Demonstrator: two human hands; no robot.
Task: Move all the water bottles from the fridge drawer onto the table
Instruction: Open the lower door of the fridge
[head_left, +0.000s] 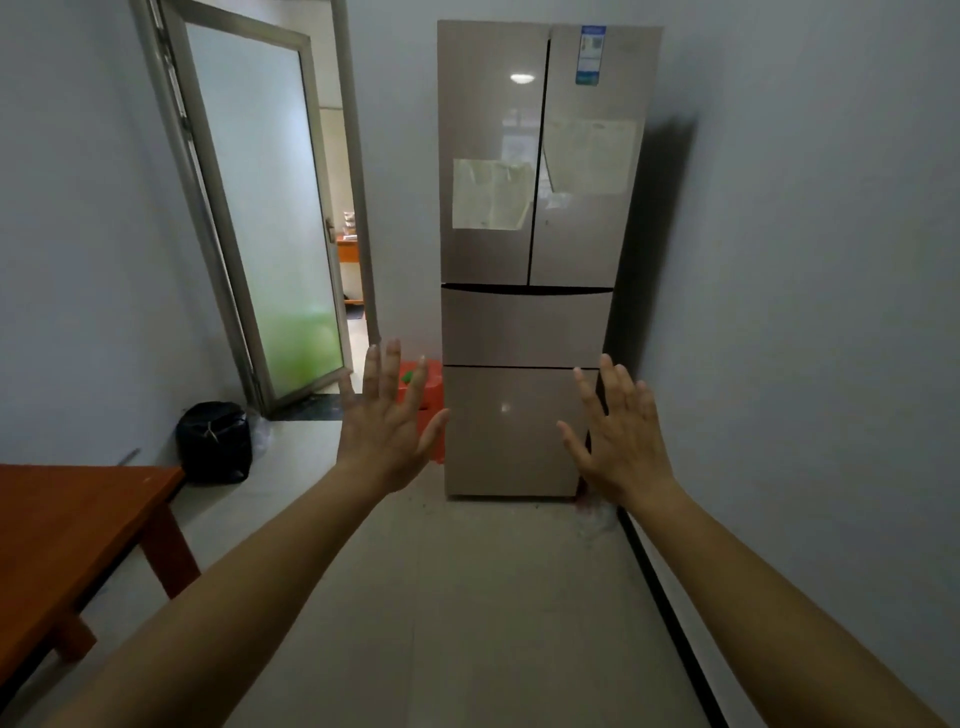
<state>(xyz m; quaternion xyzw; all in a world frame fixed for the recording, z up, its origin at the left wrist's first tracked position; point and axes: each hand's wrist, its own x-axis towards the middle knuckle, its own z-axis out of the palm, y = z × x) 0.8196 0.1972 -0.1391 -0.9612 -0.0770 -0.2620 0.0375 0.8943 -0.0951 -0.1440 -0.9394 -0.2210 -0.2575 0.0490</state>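
Head view: person is standing in a narrow room, facing a tall fridge (535, 249) set against the far wall. Both arms are reaching forward, palms out, fingers fanned. Left hand (387, 431) is showing a spread, empty grip, hovering in front of the gap between the fridge and a red stool (434, 384). Right hand (623, 436) is likewise spread and holding nothing, hovering over the fridge's lower right corner. Neither hand seems to be touching anything; the fridge looks well beyond reach.

Upper doors are sitting closed, papers taped on both. Below them, the middle drawer (524, 327) and the bottom drawer (514, 431) are both closed flush. Water bottles are not showing anywhere; presumably they are lying inside one of those drawers, though which one cannot be told.

Surface (67, 530), reddish wood, is sitting at lower left, near the fridge but off to the side, so carrying should call for a turn to the left. A black bag (215, 441) is resting on the floor by the frosted glass door (260, 208), which is standing ajar.

Judgement: task is not yet begun. Open hands suggest readying for an approach; next comes stepping close and pulling a drawer front outward.
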